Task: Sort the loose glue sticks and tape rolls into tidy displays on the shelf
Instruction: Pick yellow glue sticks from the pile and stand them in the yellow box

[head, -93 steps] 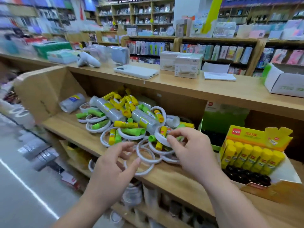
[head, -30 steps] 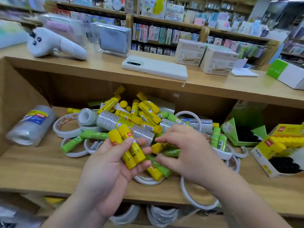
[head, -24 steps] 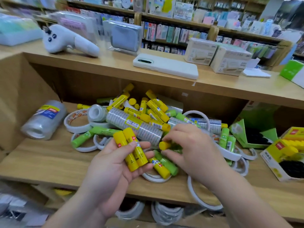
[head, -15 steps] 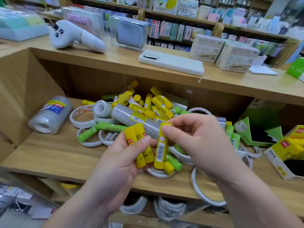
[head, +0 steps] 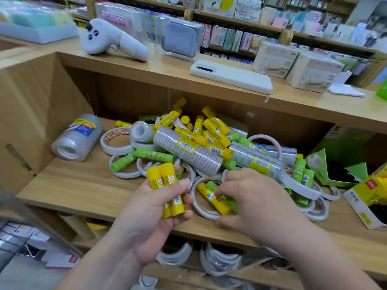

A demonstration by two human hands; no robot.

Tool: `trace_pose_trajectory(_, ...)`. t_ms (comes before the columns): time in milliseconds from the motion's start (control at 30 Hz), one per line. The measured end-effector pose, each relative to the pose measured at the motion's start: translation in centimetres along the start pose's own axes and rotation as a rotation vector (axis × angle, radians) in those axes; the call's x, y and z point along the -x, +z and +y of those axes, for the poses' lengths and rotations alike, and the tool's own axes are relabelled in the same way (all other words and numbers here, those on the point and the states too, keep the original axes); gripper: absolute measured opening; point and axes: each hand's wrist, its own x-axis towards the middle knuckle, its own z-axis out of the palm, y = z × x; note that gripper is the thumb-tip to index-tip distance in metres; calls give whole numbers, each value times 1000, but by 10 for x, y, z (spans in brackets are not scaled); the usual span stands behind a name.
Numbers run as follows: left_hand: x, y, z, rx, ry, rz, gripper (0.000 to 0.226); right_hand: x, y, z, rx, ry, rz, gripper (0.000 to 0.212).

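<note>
Centre: three yellow glue sticks (head: 165, 190), held side by side and roughly upright in the left hand (head: 155, 214), thumb across their fronts and fingers curled behind. The bundle is just in front of the heap, above the front of the wooden shelf (head: 79, 185).

Right of it: the right hand (head: 253, 197), palm down, fingertips curled onto a further yellow stick (head: 211, 198) that lies inside a flat white tape ring (head: 199, 208). Whether the stick is gripped or only touched cannot be told.

Behind the hands: the unsorted heap in the shelf compartment. Yellow and green glue sticks (head: 142, 155) lie crosswise over shrink-wrapped tubes of clear tape (head: 186, 150) and loose white rings. One wrapped tube (head: 77, 139) lies apart, near the left wall.

Right end of the compartment: an open green display box (head: 320, 168) with a dark interior, and at the picture's edge a yellow display box (head: 360, 197), also dark inside; its contents are cut off.

Above: the tabletop (head: 167, 72) carries a white controller (head: 111, 38), a white phone (head: 230, 76) and two white cartons (head: 274, 59).

Below: a lower shelf holds stacked tape rolls (head: 217, 260).
</note>
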Motion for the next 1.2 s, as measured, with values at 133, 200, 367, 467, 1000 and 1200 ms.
trace_pose_trajectory(133, 2, 3, 0, -22, -5, -1, 48, -2, 2, 1, 62, -72, -22, 45)
trace_pose_trajectory(200, 3, 4, 1, -36, -11, -2, 34, -2, 5, 6, 72, -109, -13, 41)
trace_pose_trajectory(367, 4, 5, 0, -59, -15, 20, 22, 6, 0, 19, -131, -113, 221, 23)
trace_pose_trajectory(467, 4, 4, 2, -98, 29, 70, 30, 11, -26, 21, -479, 19, 397, 15)
trace_pose_trajectory(1000, 3, 4, 16, -118, -17, -82, 45, -52, -25, 2, -915, 107, 376, 12)
trace_pose_trajectory(1200, -2, -3, 19, -95, 10, -35, 44, -57, -20, 43, -357, 295, 316, 27)
